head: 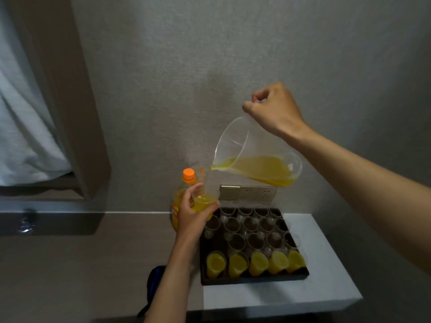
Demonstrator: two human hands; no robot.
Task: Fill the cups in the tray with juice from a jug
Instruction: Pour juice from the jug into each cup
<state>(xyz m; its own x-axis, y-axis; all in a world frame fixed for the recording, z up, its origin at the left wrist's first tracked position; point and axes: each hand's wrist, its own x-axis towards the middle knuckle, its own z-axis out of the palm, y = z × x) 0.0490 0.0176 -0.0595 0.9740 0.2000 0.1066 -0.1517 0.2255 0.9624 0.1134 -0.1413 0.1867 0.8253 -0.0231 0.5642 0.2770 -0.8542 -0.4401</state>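
Observation:
My right hand (272,110) grips the handle of a clear plastic jug (254,155), tilted with its spout down to the left. A thin stream of orange juice falls from the spout into a clear cup (205,199) that my left hand (193,213) holds above the tray's far left corner. The cup is partly filled. The black tray (254,279) sits on a white table (326,287). Its near row holds several cups full of juice (257,263); the rows behind hold several empty clear cups (254,240).
A large juice bottle with an orange cap (189,174) stands behind my left hand, against the grey wall. A wall socket plate (248,192) is behind the tray. A dark blue object (155,278) lies left of the tray. A curtain (21,113) hangs at far left.

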